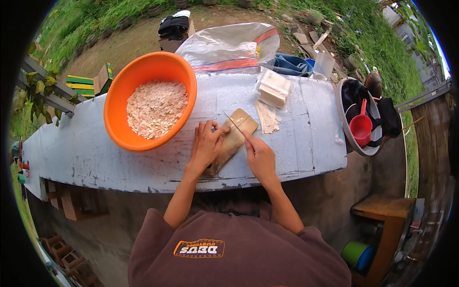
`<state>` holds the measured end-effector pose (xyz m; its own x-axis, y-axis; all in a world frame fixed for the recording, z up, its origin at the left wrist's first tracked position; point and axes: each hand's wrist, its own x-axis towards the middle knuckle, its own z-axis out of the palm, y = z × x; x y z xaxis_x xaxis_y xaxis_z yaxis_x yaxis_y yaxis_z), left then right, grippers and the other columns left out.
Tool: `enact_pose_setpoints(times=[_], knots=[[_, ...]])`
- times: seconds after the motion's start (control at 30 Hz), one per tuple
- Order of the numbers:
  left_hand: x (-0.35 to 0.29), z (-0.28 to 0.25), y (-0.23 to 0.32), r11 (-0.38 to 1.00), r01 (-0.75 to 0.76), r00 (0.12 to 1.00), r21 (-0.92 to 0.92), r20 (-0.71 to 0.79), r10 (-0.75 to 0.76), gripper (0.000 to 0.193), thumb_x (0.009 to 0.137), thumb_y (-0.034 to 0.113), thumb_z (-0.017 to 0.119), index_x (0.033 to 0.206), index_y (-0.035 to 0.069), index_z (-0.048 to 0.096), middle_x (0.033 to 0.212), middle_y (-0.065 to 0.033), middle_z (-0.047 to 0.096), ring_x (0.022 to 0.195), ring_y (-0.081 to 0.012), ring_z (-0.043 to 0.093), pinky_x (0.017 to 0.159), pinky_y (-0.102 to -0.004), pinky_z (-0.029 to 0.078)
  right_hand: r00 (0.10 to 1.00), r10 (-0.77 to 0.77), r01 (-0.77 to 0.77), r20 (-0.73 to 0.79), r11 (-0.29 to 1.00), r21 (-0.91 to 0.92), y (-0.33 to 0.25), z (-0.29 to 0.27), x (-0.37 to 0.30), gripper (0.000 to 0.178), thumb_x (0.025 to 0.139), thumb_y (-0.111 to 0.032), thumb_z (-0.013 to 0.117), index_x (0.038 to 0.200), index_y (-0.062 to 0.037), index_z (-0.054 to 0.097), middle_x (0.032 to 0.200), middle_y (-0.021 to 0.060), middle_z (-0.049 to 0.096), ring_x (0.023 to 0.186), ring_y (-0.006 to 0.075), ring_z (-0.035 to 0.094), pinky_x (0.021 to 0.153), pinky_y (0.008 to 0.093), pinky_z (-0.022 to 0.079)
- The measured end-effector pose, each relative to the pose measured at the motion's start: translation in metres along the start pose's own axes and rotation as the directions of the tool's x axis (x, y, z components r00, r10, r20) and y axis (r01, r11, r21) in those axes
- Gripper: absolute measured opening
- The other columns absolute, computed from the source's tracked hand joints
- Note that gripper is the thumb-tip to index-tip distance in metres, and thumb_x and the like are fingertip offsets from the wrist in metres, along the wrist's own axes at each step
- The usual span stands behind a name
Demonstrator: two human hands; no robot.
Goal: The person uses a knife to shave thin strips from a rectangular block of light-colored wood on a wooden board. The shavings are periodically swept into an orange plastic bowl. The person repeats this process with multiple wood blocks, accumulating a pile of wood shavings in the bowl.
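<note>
A wooden cutting board lies aslant on the table in front of me. In my right hand is a knife, its thin blade pointing up and left across the board. My left hand rests at the board's left edge, its fingers bent and pressed together near the blade; whatever they hold is too small to make out. Just right of the board lie thin pale strips, loosely fanned. Behind them sits a clear plastic packet of pale flat pieces. A big orange basin on the left contains many small pale flakes.
The grey-white table spans the view. A large clear plastic bag and blue cloth are at its far edge, beside a translucent cup. At right, a round tub holds a red dipper and dark cloth.
</note>
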<state>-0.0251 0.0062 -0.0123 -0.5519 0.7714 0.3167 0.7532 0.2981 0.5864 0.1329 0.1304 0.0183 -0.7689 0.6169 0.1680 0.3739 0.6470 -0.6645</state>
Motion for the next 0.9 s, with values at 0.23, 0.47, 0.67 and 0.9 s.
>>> enact_pose_setpoints(times=[0.23, 0.47, 0.67, 0.9], knots=[[-0.003, -0.002, -0.001, 1.000, 0.009, 1.000, 0.005, -0.003, -0.009, 0.027, 0.092, 0.006, 0.067, 0.115, 0.015, 0.076, 0.108, -0.0079, 0.054, 0.107, -0.0287, 0.051, 0.102, -0.0429, 0.042, 1.000, -0.009, 0.009, -0.004, 0.999, -0.034, 0.008, 0.013, -0.003, 0.033, 0.106, -0.023, 0.058, 0.137, -0.0211, 0.068, 0.086, 0.0154, 0.066, 0.076, 0.0394, 0.067, 0.068, 0.0497, 0.053], [-0.008, -0.005, -0.003, 1.000, 0.019, 1.000, 0.002, -0.021, -0.019, 0.026, 0.092, 0.007, 0.068, 0.115, 0.016, 0.076, 0.107, -0.0073, 0.054, 0.106, -0.0281, 0.051, 0.102, -0.0425, 0.042, 0.999, 0.015, -0.014, 0.036, 1.000, -0.021, -0.001, 0.005, -0.011, 0.033, 0.105, -0.022, 0.059, 0.137, -0.0199, 0.069, 0.085, 0.0152, 0.065, 0.076, 0.0391, 0.067, 0.069, 0.0499, 0.053], [-0.011, -0.006, -0.006, 0.999, 0.038, 0.999, -0.010, -0.014, -0.038, 0.025, 0.092, 0.007, 0.068, 0.113, 0.016, 0.076, 0.108, -0.0066, 0.054, 0.107, -0.0279, 0.051, 0.102, -0.0434, 0.042, 0.998, -0.057, 0.057, -0.017, 0.998, -0.011, -0.001, 0.017, -0.002, 0.033, 0.105, -0.022, 0.059, 0.136, -0.0191, 0.069, 0.084, 0.0156, 0.065, 0.076, 0.0389, 0.067, 0.068, 0.0492, 0.053], [-0.013, -0.008, -0.005, 0.999, 0.049, 0.999, -0.016, -0.022, -0.049, 0.023, 0.091, 0.008, 0.068, 0.112, 0.016, 0.077, 0.109, -0.0065, 0.055, 0.107, -0.0280, 0.051, 0.103, -0.0438, 0.042, 1.000, -0.015, 0.016, 0.010, 1.000, -0.010, -0.004, 0.015, -0.012, 0.033, 0.105, -0.022, 0.059, 0.137, -0.0204, 0.068, 0.086, 0.0151, 0.065, 0.076, 0.0388, 0.067, 0.067, 0.0488, 0.053]])
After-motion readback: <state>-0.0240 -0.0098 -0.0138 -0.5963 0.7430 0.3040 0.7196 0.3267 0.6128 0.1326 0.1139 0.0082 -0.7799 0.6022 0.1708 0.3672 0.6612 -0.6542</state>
